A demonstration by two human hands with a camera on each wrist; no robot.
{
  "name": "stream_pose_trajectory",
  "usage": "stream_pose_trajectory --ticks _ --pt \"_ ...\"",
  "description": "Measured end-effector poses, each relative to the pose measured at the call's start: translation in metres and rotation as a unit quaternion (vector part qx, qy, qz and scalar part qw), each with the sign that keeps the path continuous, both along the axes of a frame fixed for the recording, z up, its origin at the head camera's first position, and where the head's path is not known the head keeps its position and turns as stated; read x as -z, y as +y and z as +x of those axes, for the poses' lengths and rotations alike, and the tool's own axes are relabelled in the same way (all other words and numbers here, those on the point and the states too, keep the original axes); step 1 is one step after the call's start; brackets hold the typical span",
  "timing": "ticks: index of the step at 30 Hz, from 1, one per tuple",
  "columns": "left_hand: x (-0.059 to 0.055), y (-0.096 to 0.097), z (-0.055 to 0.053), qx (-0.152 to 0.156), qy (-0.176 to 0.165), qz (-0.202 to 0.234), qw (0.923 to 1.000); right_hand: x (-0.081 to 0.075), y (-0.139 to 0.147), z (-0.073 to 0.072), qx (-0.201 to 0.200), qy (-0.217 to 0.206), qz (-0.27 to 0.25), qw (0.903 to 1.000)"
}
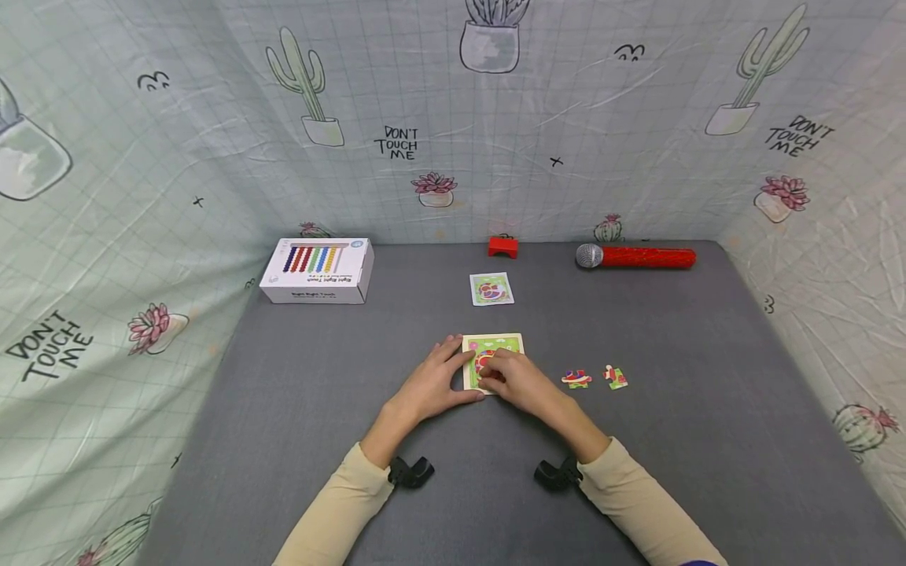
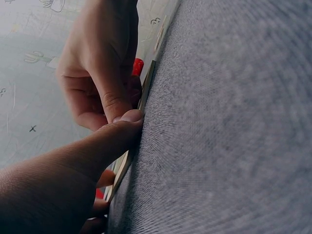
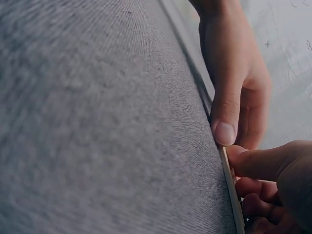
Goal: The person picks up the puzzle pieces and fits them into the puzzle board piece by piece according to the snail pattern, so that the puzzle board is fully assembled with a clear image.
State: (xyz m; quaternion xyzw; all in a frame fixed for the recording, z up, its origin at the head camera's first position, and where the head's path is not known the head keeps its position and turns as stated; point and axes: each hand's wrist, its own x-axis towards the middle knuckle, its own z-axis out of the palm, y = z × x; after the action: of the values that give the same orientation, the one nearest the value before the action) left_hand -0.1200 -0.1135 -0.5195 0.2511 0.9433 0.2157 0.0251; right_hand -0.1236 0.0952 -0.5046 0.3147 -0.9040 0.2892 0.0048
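Observation:
A jigsaw puzzle board (image 1: 502, 341) with a cream frame and a green, red and pink picture lies flat on the grey table. My left hand (image 1: 433, 377) holds it at the left side, the thumb along the near edge and the fingers toward the far left corner. Over the picture, my right hand (image 1: 522, 382) has its fingers curled down and pinches a puzzle piece against the board; the fingers hide most of this piece. In the left wrist view the board (image 2: 122, 170) shows edge-on. Two loose puzzle pieces (image 1: 576, 379) (image 1: 615, 377) lie right of the board.
A square picture card (image 1: 491, 289) lies beyond the board, with a small red block (image 1: 503, 248) behind it. A white printed box (image 1: 317, 271) stands at the back left. At the back right lies a red microphone (image 1: 637, 257). Printed cloth (image 1: 524, 118) hangs behind the table.

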Motion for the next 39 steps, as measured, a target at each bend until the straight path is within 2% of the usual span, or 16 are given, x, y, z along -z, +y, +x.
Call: stream_pose_trajectory --ticks 8,16,23,39 --pt "0.000 -0.001 0.000 0.003 0.003 -0.003 1.0000 0.000 0.000 0.005 0.021 0.001 0.003 0.9998" --pt "-0.001 0.001 0.001 -0.002 -0.004 -0.004 1.0000 -0.003 0.007 0.008 0.045 -0.002 -0.025 0.9987" --pt "0.000 0.001 0.000 -0.003 0.002 -0.007 1.0000 -0.008 0.021 0.009 0.052 0.012 -0.011 0.9985" --pt "-0.003 0.001 0.002 -0.009 -0.014 -0.013 0.9998 -0.019 0.062 0.013 0.089 -0.033 0.018 0.9953"
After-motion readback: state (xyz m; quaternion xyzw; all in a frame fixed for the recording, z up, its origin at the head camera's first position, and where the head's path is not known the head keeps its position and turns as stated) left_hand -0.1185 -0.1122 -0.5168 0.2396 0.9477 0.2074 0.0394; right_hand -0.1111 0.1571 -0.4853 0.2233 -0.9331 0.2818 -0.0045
